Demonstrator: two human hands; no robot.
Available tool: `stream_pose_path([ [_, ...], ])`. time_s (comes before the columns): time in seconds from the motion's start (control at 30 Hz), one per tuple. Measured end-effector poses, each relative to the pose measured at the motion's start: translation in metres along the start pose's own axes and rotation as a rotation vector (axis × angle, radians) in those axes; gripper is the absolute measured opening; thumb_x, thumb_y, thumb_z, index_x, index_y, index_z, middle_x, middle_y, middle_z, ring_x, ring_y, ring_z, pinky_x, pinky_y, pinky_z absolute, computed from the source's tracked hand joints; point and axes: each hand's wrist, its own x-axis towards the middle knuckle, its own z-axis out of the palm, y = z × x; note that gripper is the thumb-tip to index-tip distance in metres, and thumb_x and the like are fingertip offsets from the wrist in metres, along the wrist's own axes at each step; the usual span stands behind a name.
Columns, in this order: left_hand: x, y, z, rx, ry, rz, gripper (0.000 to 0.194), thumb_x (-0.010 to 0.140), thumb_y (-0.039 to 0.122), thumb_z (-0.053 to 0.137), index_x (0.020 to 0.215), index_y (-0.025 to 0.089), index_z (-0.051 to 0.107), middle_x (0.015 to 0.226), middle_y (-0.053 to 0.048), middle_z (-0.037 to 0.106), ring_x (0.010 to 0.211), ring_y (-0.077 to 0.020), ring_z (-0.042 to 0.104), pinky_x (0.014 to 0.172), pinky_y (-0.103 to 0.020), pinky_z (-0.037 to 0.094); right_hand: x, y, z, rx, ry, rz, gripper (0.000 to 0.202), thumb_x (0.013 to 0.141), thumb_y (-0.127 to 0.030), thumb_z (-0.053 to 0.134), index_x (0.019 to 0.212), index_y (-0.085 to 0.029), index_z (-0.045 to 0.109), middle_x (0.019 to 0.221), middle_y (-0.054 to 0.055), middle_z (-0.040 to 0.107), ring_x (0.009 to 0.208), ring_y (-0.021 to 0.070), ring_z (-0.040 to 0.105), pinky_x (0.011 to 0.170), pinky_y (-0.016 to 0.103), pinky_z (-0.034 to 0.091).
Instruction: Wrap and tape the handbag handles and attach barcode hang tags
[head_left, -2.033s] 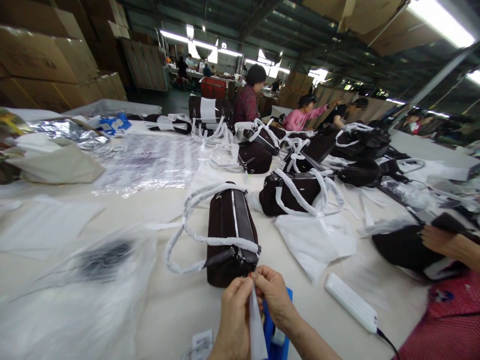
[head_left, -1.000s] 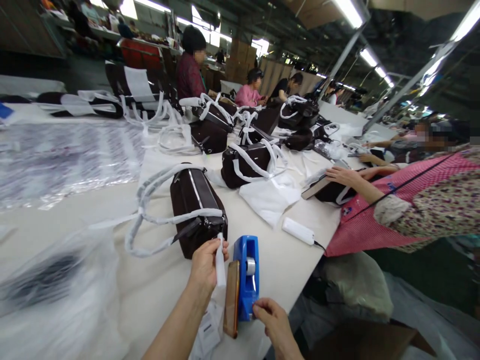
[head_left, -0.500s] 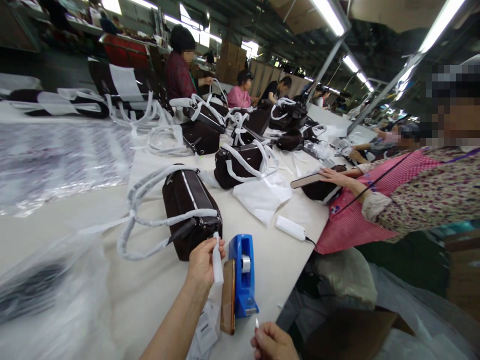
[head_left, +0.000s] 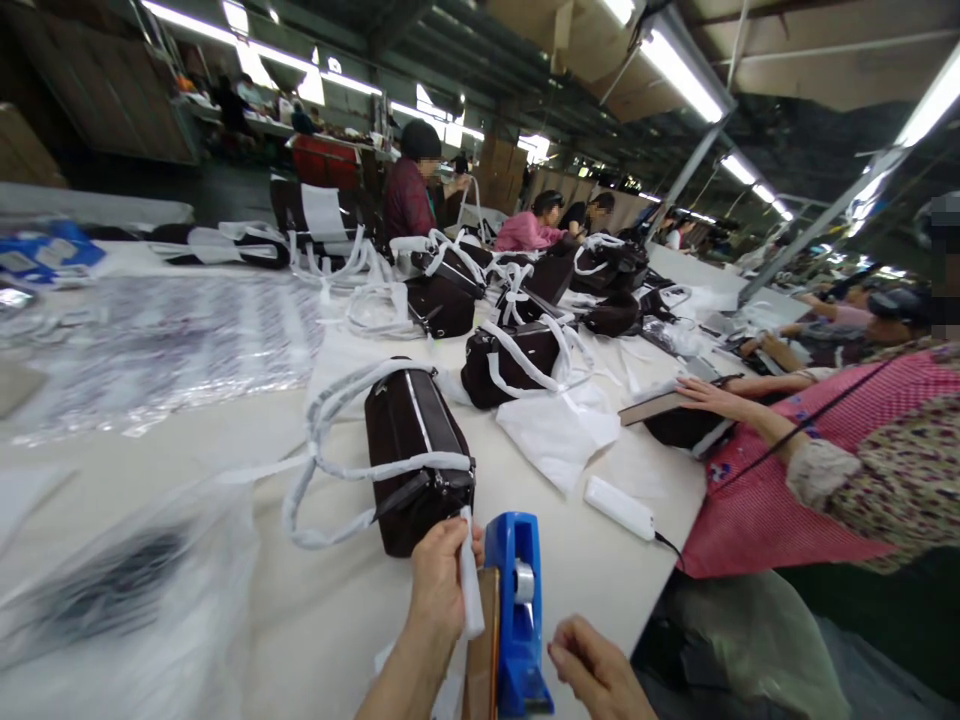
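A dark brown handbag (head_left: pixel 409 440) lies on the table, its long handles (head_left: pixel 322 470) wrapped in white paper. At the bag's near end my left hand (head_left: pixel 439 590) grips a narrow white-wrapped strip (head_left: pixel 470 585) between thumb and fingers. Just right of that hand stands a blue tape dispenser (head_left: pixel 517 620) holding a roll of clear tape (head_left: pixel 523 582). A phone with a gold-brown edge (head_left: pixel 482 650) leans along the dispenser's left side. My right hand (head_left: pixel 596 665) is to the right of the dispenser, fingertips pinched together; what they hold, if anything, cannot be made out.
More wrapped handbags (head_left: pixel 514 360) cover the table's far side. A white sheet (head_left: pixel 559 430) and a white corded device (head_left: pixel 619 507) lie to the right. Clear plastic (head_left: pixel 172 340) spreads at left. A co-worker's hand (head_left: pixel 709 397) presses a flat board (head_left: pixel 652 405) at the right edge.
The view has shifted, so the table things appear lower and farther right. My right hand has risen beside the dispenser; the bit of clear tape at its fingertips no longer shows. My left hand keeps its grip.
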Motion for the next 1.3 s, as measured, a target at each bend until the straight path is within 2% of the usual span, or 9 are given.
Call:
stream_pose_path([
  [0.13, 0.0, -0.008, 0.003, -0.032, 0.022, 0.052, 0.007, 0.062, 0.011, 0.061, 0.057, 0.013, 0.057, 0.046, 0.0, 0.06, 0.037, -0.0073, 0.049, 0.041, -0.018, 0.039, 0.05, -0.101, -0.013, -0.176, -0.178, -0.299, 0.021, 0.081, -0.035, 0.046, 0.066, -0.02, 0.049, 0.06, -0.004, 0.047, 0.058, 0.0115, 0.041, 0.055, 0.022, 0.032],
  [0.2, 0.0, -0.011, 0.005, -0.037, 0.029, 0.062, 0.007, 0.061, 0.015, 0.062, 0.057, 0.015, 0.056, 0.041, 0.002, 0.055, 0.036, -0.0075, 0.047, 0.039, -0.018, 0.037, 0.077, -0.133, -0.01, -0.288, -0.267, -0.356, 0.017, 0.08, -0.028, 0.047, 0.066, -0.019, 0.052, 0.061, -0.003, 0.054, 0.057, 0.011, 0.044, 0.054, 0.021, 0.032],
  [0.27, 0.0, -0.014, 0.008, -0.037, 0.04, 0.066, 0.008, 0.062, 0.019, 0.061, 0.058, 0.016, 0.056, 0.038, 0.004, 0.051, 0.034, -0.0076, 0.044, 0.037, -0.019, 0.035, 0.1, -0.149, -0.005, -0.385, -0.327, -0.38, 0.014, 0.078, -0.024, 0.05, 0.065, -0.019, 0.054, 0.059, -0.003, 0.057, 0.057, 0.011, 0.047, 0.053, 0.02, 0.032],
  [0.53, 0.007, -0.031, 0.012, 0.023, 0.144, 0.168, 0.009, 0.065, 0.024, 0.059, 0.063, 0.016, 0.058, 0.046, 0.003, 0.056, 0.039, -0.009, 0.046, 0.04, -0.021, 0.035, 0.136, -0.151, 0.0, -0.519, -0.339, -0.346, 0.017, 0.066, -0.018, 0.059, 0.05, -0.018, 0.052, 0.045, -0.006, 0.047, 0.047, 0.009, 0.038, 0.048, 0.022, 0.023],
  [0.7, 0.008, -0.031, 0.013, 0.136, 0.251, 0.282, 0.006, 0.064, 0.018, 0.059, 0.058, 0.016, 0.06, 0.041, 0.004, 0.053, 0.039, -0.0099, 0.044, 0.042, -0.021, 0.034, 0.141, -0.147, 0.009, -0.43, -0.35, -0.157, 0.02, 0.063, -0.018, 0.057, 0.045, -0.018, 0.049, 0.039, -0.004, 0.049, 0.042, 0.0087, 0.043, 0.044, 0.021, 0.028],
  [0.9, 0.006, -0.033, 0.015, 0.253, 0.351, 0.375, 0.009, 0.067, 0.014, 0.058, 0.058, 0.016, 0.059, 0.042, 0.003, 0.053, 0.04, -0.0124, 0.046, 0.043, -0.023, 0.035, 0.143, -0.142, 0.016, -0.291, -0.39, 0.057, 0.02, 0.062, -0.019, 0.051, 0.042, -0.018, 0.047, 0.032, -0.007, 0.039, 0.03, 0.0055, 0.031, 0.031, 0.02, 0.018],
  [1.0, 0.005, -0.036, 0.016, 0.275, 0.392, 0.416, 0.006, 0.068, 0.012, 0.059, 0.069, 0.018, 0.057, 0.044, 0.004, 0.055, 0.043, -0.0145, 0.049, 0.046, -0.024, 0.037, 0.143, -0.143, 0.016, -0.254, -0.406, 0.077, 0.019, 0.06, -0.017, 0.05, 0.041, -0.017, 0.047, 0.03, -0.007, 0.038, 0.029, 0.0047, 0.029, 0.031, 0.019, 0.017],
  [1.13, 0.0, -0.037, 0.016, 0.291, 0.414, 0.518, 0.027, 0.068, 0.011, 0.061, 0.091, 0.021, 0.052, 0.051, 0.006, 0.058, 0.052, -0.0167, 0.054, 0.056, -0.025, 0.038, 0.143, -0.147, 0.015, -0.237, -0.431, 0.091, 0.016, 0.058, -0.016, 0.051, 0.042, -0.017, 0.049, 0.029, -0.007, 0.039, 0.028, 0.0045, 0.028, 0.03, 0.019, 0.015],
  [1.3, -0.002, -0.038, 0.018, 0.291, 0.411, 0.502, 0.018, 0.065, 0.009, 0.064, 0.078, 0.021, 0.064, 0.062, 0.0, 0.062, 0.06, -0.0165, 0.054, 0.061, -0.024, 0.036, 0.144, -0.149, 0.013, -0.257, -0.464, 0.085, 0.021, 0.058, -0.016, 0.05, 0.038, -0.017, 0.046, 0.028, -0.006, 0.037, 0.027, 0.0044, 0.028, 0.03, 0.02, 0.014],
])
